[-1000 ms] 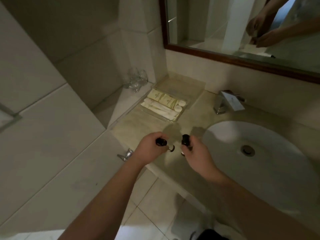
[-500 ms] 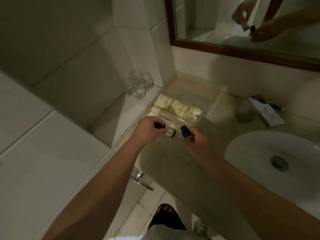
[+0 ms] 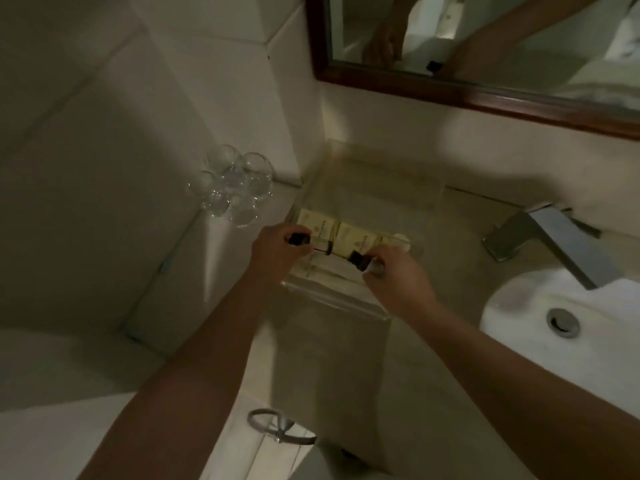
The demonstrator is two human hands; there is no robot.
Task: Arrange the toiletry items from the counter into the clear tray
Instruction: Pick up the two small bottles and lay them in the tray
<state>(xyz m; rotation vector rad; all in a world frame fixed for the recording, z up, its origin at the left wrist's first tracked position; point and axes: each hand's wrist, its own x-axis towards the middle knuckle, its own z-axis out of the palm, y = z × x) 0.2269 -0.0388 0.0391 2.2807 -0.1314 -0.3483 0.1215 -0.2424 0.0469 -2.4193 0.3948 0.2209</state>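
left hand grips small bottle | right hand grips dark-capped bottle | lay both gently inside clear tray

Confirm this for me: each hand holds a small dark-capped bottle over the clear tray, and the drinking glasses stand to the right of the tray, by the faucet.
One detail is wrong. The head view shows the drinking glasses to the left of the clear tray, on the ledge by the tiled wall, not by the faucet. The rest stands: the left hand and right hand each hold a small dark-capped bottle over the tray.
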